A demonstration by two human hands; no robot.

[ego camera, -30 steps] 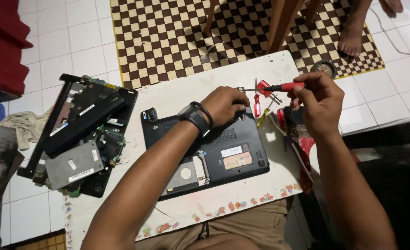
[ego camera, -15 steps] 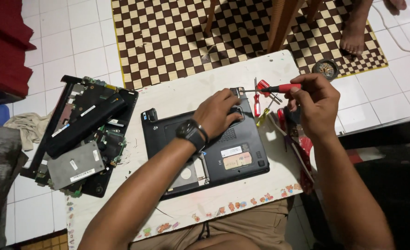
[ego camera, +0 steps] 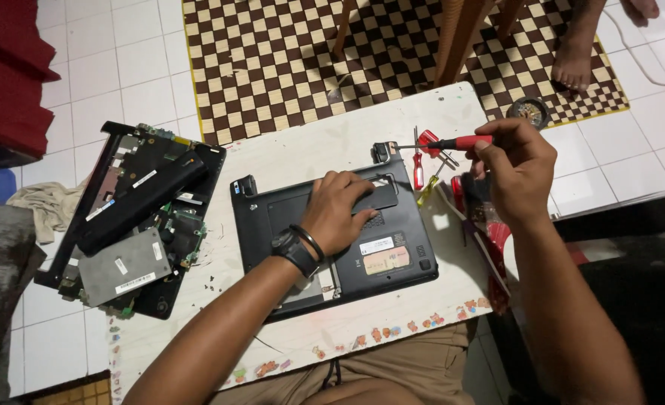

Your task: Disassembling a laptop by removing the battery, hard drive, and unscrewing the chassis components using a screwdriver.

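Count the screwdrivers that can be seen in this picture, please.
3. One with a red handle is in the right hand. A red one and a yellow one lie on the table beside the laptop base. The hand may hide more.

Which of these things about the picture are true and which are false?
1. The right hand holds a screwdriver with a red handle. True.
2. The left hand is lifted high above the black laptop. False: it rests flat on the laptop's upturned underside.
3. A second, taken-apart laptop lies to the left of the one being touched. True.
4. The left wrist is bare. False: it wears a dark watch.
5. A checkered mat covers the floor beyond the white table. True.
6. The screwdriver's tip is pushed into the taken-apart laptop. False: it points toward the top right corner of the laptop under the left hand.
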